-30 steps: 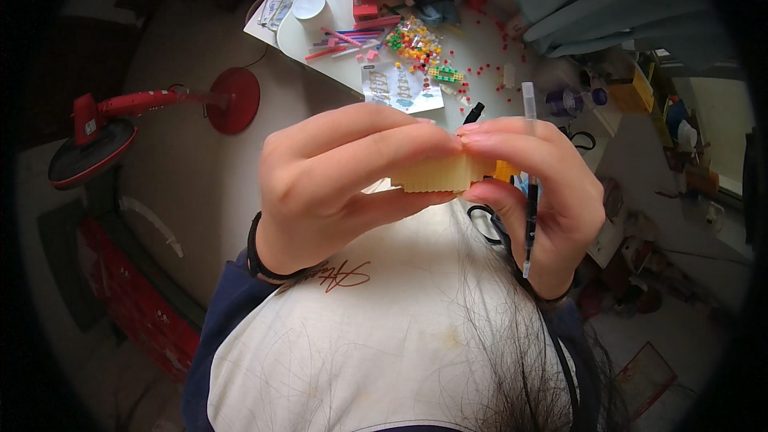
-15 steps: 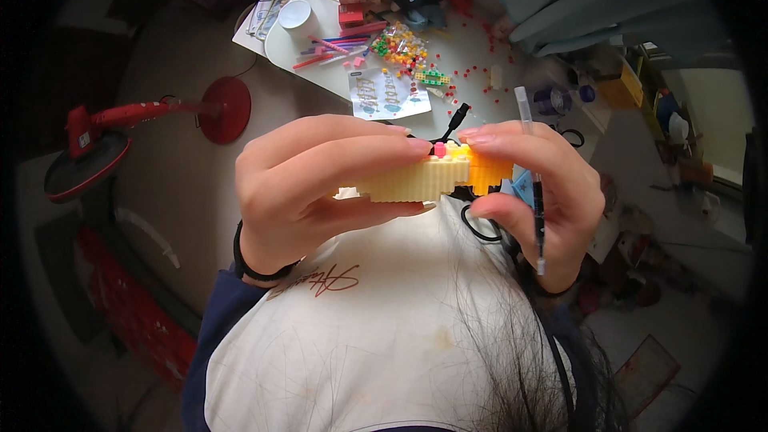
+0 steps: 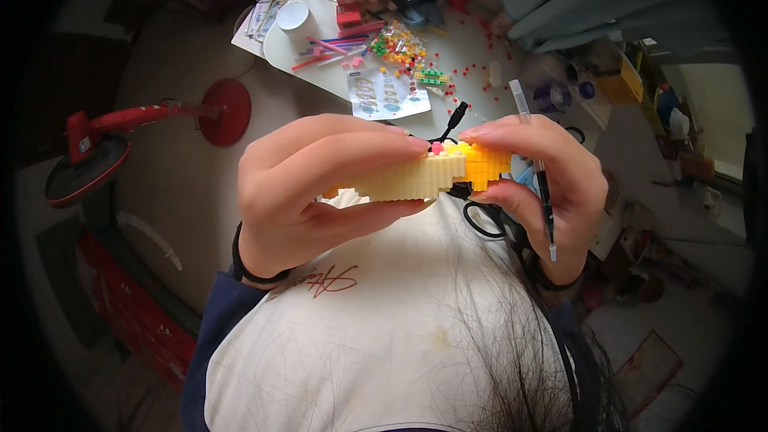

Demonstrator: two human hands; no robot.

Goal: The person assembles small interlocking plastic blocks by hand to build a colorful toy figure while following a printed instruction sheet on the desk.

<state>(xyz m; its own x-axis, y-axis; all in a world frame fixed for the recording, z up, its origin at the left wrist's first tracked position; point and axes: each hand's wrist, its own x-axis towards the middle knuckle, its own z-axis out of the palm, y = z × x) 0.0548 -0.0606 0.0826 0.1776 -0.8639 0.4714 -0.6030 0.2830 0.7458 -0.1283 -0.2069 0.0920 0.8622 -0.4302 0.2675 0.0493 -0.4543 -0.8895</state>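
Note:
A model of small cream building bricks (image 3: 420, 178) is held level in front of my chest. My left hand (image 3: 292, 176) pinches its cream body, fingers above and thumb below. At the model's right end is a section of orange bricks (image 3: 490, 168), gripped between the thumb and fingertips of my right hand (image 3: 564, 184). Pink and yellow studs show on top, between the two hands. A clear pen refill with black ink (image 3: 543, 184) lies across my right hand, tilted. Behind the right thumb a light blue piece (image 3: 526, 177) shows in part.
Beyond my hands a white table (image 3: 292, 56) bears a bag of coloured bricks (image 3: 398, 44), pink and purple sticks (image 3: 332, 50), a white cup (image 3: 294, 16), an instruction sheet (image 3: 388, 94) and loose red bricks. A black cable (image 3: 456, 118) hangs close behind the model. A red lamp (image 3: 225, 112) stands left.
My right thumb has moved up onto the underside of the orange section. The pen refill has tilted, its lower end shifting right. The left hand stays almost still.

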